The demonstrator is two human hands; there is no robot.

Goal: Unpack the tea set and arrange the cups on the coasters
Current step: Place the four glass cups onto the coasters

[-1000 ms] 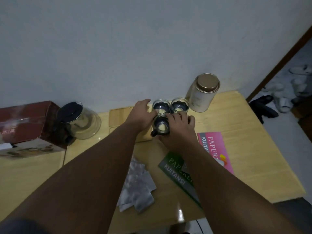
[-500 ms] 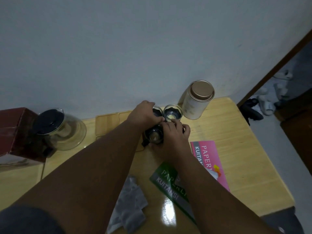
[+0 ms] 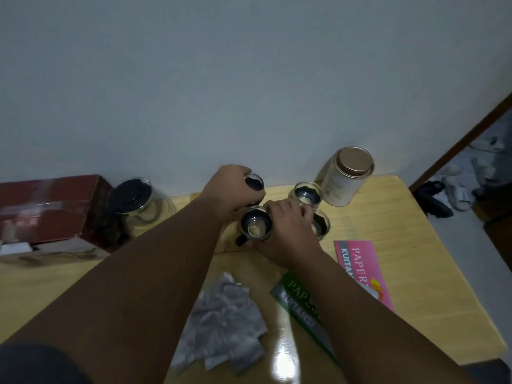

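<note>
My left hand grips the back glass cup near the wall. My right hand sits between the front cup on the wooden coaster and the right cup. I cannot tell which one it holds.

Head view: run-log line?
left hand grips rear glass cup | right hand between front-left cup and front-right cup, grip unclear | fourth cup by tin
</note>
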